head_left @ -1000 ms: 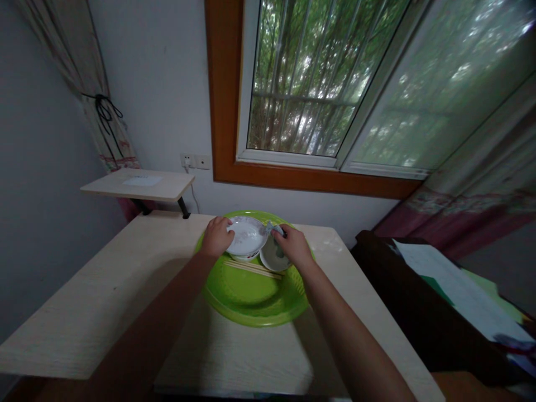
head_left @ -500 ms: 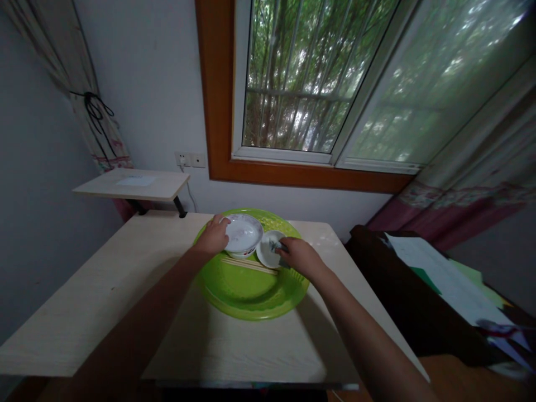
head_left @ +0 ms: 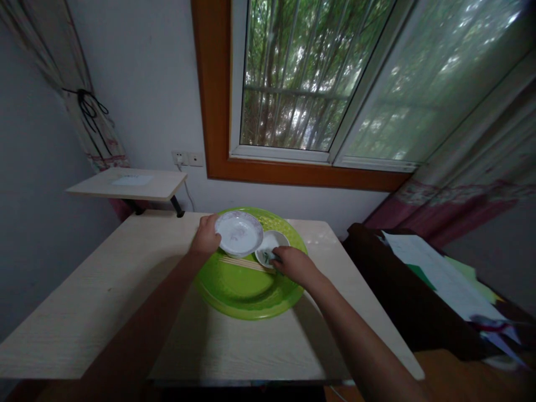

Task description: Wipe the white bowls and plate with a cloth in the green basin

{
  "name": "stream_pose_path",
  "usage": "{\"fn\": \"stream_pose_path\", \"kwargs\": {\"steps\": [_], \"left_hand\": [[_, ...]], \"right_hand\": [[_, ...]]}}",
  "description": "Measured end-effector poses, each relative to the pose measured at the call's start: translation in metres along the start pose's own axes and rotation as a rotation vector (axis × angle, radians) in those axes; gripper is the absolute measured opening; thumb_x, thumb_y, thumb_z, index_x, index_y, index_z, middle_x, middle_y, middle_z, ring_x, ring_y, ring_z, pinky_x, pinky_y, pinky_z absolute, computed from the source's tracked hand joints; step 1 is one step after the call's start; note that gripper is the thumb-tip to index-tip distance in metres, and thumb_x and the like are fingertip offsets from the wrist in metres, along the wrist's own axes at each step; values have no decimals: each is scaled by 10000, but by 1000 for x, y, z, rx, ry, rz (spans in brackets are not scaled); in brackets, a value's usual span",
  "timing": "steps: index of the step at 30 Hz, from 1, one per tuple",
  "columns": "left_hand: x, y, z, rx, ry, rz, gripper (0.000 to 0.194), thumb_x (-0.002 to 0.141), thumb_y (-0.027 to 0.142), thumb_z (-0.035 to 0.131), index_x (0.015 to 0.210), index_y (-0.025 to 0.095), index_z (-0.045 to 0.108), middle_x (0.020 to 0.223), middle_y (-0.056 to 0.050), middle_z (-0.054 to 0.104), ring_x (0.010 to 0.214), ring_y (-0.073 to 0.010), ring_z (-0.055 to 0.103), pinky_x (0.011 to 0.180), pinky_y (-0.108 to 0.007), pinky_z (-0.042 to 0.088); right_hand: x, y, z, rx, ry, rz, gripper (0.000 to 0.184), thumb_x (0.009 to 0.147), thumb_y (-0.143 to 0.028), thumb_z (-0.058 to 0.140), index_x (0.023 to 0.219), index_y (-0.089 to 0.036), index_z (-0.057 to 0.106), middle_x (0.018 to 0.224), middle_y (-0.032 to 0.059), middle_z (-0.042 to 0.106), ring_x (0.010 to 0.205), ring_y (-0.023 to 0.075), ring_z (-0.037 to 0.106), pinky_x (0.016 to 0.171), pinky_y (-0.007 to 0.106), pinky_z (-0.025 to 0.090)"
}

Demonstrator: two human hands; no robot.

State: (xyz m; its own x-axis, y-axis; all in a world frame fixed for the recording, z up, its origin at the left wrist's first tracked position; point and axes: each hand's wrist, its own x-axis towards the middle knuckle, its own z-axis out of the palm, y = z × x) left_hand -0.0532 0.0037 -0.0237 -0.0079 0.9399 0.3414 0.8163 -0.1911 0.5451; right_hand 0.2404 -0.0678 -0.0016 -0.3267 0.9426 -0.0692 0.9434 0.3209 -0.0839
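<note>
My left hand [head_left: 205, 237] is closed on the left rim of a shallow white dish [head_left: 239, 233] with a faint floral pattern. The dish hides most of what lies under it. My right hand [head_left: 295, 265] has its fingers pinched at the right side of a small white bowl [head_left: 274, 240]. A small pale spoon-like piece with green-blue marks [head_left: 268, 257] shows at those fingertips, mostly hidden. Wooden chopsticks [head_left: 247, 263] lie in front of the dishes, on a round bright green tray [head_left: 251, 313].
The tray rests on a pale wooden table [head_left: 125, 312]. At the back left is a raised shelf [head_left: 161, 190] with a paper on it. Behind is a wall socket [head_left: 180, 158] below a window [head_left: 301, 84]. To the right stands dark furniture [head_left: 385, 279] bearing papers.
My right hand has moved down and right, lowering the spoon-like piece into the small bowl. The shallow dish has come up slightly in my left hand, and less shows beneath it.
</note>
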Motion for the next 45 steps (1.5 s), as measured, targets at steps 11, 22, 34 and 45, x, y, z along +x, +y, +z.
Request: {"fn": "stream_pose_path", "kwargs": {"steps": [11, 22, 34, 45], "left_hand": [[-2, 16, -13, 91, -161, -169, 638, 860, 117, 505, 1489, 119, 402, 1226, -199, 698, 1134, -292, 682, 971, -362, 518], [4, -3, -9, -77, -109, -47, 520, 885, 114, 445, 1379, 136, 604, 1316, -135, 679, 1204, -241, 648, 1074, -340, 467], [0, -2, -16, -161, -246, 171, 466, 910, 234, 443, 1319, 162, 653, 1330, -89, 676, 1238, -237, 621, 1107, -385, 452], [-8, -6, -22, -168, -265, 328, 392, 931, 306, 427, 1201, 187, 684, 1234, -76, 708, 1173, -229, 630, 1079, -385, 459]], "right_hand": [[-1, -1, 0, -24, -33, 6, 255, 947, -379, 559, 1065, -201, 698, 1092, 108, 741, 975, 234, 697, 792, 268, 442], [-2, 0, -3, 23, -26, -92, 240, 939, -368, 572, 1046, -201, 708, 1098, 91, 745, 989, 224, 688, 803, 257, 438], [5, 3, -5, 27, 64, 81, 227, 941, -326, 587, 1048, -167, 708, 1064, 129, 744, 946, 228, 690, 788, 261, 439], [6, 6, -3, 128, 46, 34, 396, 908, -252, 628, 1302, -216, 630, 1240, 115, 697, 1094, 233, 668, 919, 270, 451]]}}
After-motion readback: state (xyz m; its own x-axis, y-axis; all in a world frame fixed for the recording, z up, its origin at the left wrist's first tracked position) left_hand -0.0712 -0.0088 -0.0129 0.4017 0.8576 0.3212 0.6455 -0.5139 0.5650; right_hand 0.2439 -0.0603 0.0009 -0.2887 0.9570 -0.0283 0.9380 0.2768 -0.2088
